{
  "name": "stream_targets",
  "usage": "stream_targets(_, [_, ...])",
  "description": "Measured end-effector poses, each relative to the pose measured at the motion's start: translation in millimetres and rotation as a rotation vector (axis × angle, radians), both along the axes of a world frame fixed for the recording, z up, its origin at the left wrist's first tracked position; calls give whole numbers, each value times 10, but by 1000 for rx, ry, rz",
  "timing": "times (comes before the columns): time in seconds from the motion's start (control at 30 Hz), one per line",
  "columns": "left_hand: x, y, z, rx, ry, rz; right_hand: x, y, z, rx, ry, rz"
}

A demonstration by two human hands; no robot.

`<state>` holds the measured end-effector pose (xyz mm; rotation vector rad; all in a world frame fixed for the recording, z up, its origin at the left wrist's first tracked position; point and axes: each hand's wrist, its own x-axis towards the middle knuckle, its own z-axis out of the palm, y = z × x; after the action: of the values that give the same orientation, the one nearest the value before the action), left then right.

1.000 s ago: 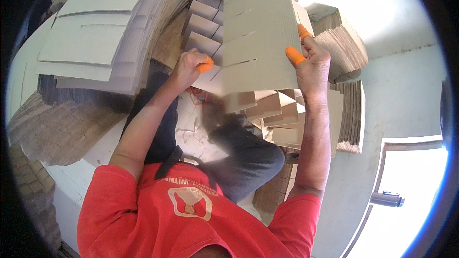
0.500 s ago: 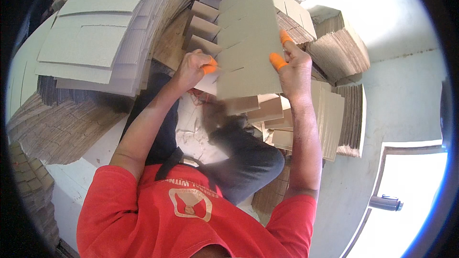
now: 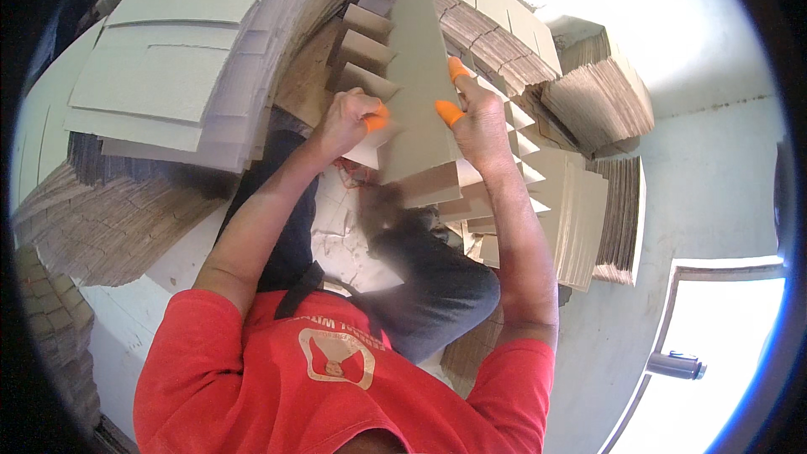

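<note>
My right hand (image 3: 481,128), with orange covers on thumb and finger, grips the right edge of a long slotted cardboard sheet (image 3: 416,76). The sheet stands steeply tilted above my legs. Short cardboard cross strips (image 3: 363,46) stick out on its left in a row, and pointed strip ends show on its right beside my right wrist. My left hand (image 3: 346,124), also with an orange-covered fingertip, is closed at the sheet's left edge. It pinches the nearest cross strip (image 3: 366,153); its fingertips are partly hidden.
A tall stack of slotted cardboard sheets (image 3: 168,59) rises at the left. More cardboard stacks (image 3: 479,17) stand at the far side, with others (image 3: 601,88) along the right wall. Upright sheets (image 3: 576,202) stand right of my right forearm. A bright doorway (image 3: 723,328) is at the lower right.
My right hand has moved left, tilting the sheet so its face looks narrower. Strip ends now show on its right side. My left hand has shifted slightly right.
</note>
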<state>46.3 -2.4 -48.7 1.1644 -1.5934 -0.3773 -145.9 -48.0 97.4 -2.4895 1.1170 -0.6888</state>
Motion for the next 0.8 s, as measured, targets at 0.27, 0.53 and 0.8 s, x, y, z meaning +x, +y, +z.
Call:
stream_targets(0.27, [-2,-25,6,33,-22,-32,127,-73,-492,204,363,126])
stream_targets(0.53, [-36,182,266,-223,-463,130,-291,-453,-307,-242,325,-397])
stream_targets(0.8, [-303,-328,403,-62,-633,-127,-955,-83,-590,-39,248,-339])
